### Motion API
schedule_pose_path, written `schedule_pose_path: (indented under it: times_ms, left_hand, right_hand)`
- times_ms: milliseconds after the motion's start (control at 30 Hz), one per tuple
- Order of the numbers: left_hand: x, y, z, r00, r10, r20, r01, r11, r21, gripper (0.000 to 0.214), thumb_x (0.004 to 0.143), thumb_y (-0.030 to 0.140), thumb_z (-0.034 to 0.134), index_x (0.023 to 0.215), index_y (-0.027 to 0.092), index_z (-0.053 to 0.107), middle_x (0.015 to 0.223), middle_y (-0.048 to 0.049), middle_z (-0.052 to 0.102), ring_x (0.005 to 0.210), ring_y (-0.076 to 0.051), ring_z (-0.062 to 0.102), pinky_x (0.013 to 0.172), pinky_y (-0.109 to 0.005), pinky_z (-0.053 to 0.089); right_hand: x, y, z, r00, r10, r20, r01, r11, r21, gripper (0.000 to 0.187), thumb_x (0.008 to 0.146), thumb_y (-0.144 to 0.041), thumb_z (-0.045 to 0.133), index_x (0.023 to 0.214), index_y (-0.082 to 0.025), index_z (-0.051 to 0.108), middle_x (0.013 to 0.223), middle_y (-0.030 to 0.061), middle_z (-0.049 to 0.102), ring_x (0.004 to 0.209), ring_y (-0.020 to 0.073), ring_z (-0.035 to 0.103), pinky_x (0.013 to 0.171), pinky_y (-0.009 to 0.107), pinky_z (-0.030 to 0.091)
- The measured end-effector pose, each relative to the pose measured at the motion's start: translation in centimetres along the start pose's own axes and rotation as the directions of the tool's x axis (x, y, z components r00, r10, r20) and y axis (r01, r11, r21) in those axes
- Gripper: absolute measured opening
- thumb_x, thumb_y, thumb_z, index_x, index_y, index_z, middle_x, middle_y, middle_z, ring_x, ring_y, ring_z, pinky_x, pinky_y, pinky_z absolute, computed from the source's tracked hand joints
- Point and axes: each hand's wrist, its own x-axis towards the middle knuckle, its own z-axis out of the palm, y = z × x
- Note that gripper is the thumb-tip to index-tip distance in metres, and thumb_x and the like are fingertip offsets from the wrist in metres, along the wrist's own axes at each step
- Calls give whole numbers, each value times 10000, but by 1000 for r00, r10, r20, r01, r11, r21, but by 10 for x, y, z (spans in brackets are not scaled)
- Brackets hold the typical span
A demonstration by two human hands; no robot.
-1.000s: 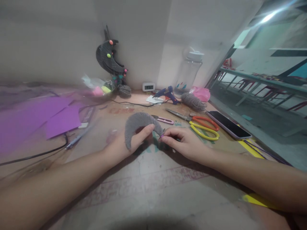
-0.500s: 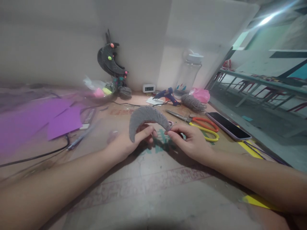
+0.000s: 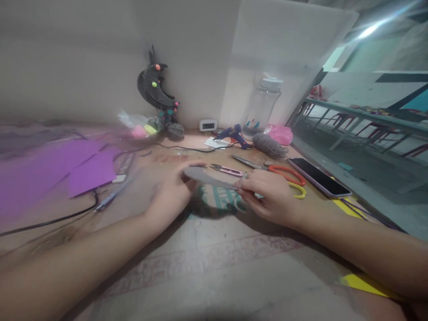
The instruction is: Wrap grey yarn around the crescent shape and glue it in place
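Note:
A grey yarn-wrapped crescent (image 3: 210, 177) is held between my two hands above the table, tilted so that it shows nearly edge-on. My left hand (image 3: 179, 185) grips its left end, the fingers partly hidden behind it and blurred. At the right tip, my right hand (image 3: 264, 191) pinches the crescent between thumb and fingers. Just behind it lie small thread snips (image 3: 227, 170). Scissors (image 3: 287, 173) with orange and yellow handles rest beside my right hand, which partly covers them.
Behind stand a glue gun (image 3: 232, 135), a grey yarn skein (image 3: 269, 145), a clear bottle (image 3: 262, 107), a small digital clock (image 3: 207, 125) and a dark crescent ornament (image 3: 155, 87). Purple sheets (image 3: 90, 171) and a pen (image 3: 109, 200) lie left, a phone (image 3: 319, 177) right.
The crescent has turned from showing its broad face to lying nearly edge-on, somewhat lower. My left hand has shifted its grip to the outer left end. The thread snips have come into view.

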Motion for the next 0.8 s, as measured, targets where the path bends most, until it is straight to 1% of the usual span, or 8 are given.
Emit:
schedule_pose_path:
  times_ms: [67, 133, 267, 433, 533, 633, 733, 800]
  left_hand:
    - [-3, 6, 3, 991, -112, 72, 121, 983, -139, 491, 810, 299, 623, 1289, 214, 557, 855, -13, 673, 708, -152, 594, 654, -268, 460]
    - [-5, 11, 7, 982, -140, 128, 169, 949, -265, 614, 762, 231, 662, 1349, 210, 481, 992, -30, 690, 794, -144, 632, 763, -276, 491]
    - [-4, 12, 11, 967, -65, 248, 149, 930, -336, 590, 742, 248, 709, 1297, 227, 508, 1307, -82, 612, 1119, -203, 607, 932, -325, 472]
    - [1, -1, 6, 948, 8, 319, 98, 944, -315, 475, 805, 506, 666, 1177, 212, 633, 1300, -97, 627, 1252, -263, 529, 1040, -385, 410]
    - [-1, -2, 6, 939, -21, 345, 136, 941, -311, 455, 871, 575, 531, 1071, 202, 699, 1096, -90, 714, 1122, -256, 611, 965, -373, 459]
    - [-4, 3, 8, 935, -84, 345, 156, 970, -186, 418, 860, 545, 547, 986, 185, 718, 855, -62, 726, 850, -226, 665, 766, -332, 502]
    - [-7, 7, 8, 966, -89, 243, 86, 996, 23, 403, 835, 550, 567, 804, 173, 708, 622, -3, 613, 599, -155, 556, 560, -261, 404]
    - [-8, 8, 7, 978, -109, 180, 84, 986, 141, 447, 832, 581, 546, 726, 168, 681, 535, 21, 512, 509, -132, 456, 481, -254, 312]
  right_hand:
    - [0, 1, 0, 998, -63, 14, 64, 995, -81, 171, 930, -191, 490, 842, -179, 636, 667, 39, 621, 624, 157, 510, 588, 292, 356]
    - [-1, 2, 1, 996, -79, 46, 85, 987, -138, 180, 931, -186, 491, 822, -177, 635, 668, 39, 622, 632, 160, 511, 597, 300, 350]
    - [-3, 3, 1, 986, -106, 127, 132, 966, -223, 221, 939, -202, 484, 772, -189, 629, 685, 38, 618, 656, 166, 508, 607, 314, 335]
    - [-3, -3, -4, 962, -185, 199, 243, 913, -327, 215, 951, -194, 476, 831, -193, 654, 654, 27, 573, 634, 171, 458, 574, 334, 269]
    - [-2, -5, -6, 947, -248, 203, 308, 877, -368, 194, 959, -188, 475, 917, -184, 665, 666, 23, 575, 636, 167, 448, 575, 333, 264]
    - [-4, -5, -3, 945, -275, 177, 323, 873, -366, 162, 950, -170, 497, 948, -156, 659, 667, 18, 577, 632, 167, 446, 575, 331, 272]
    - [-5, -3, 4, 965, -216, 149, 252, 920, -300, 161, 953, -212, 506, 878, -162, 638, 660, 15, 577, 636, 170, 475, 574, 323, 296]
    - [-4, -1, 7, 991, -94, 97, 114, 969, -220, 200, 958, -294, 514, 831, -170, 607, 673, 18, 588, 642, 168, 506, 577, 306, 331]
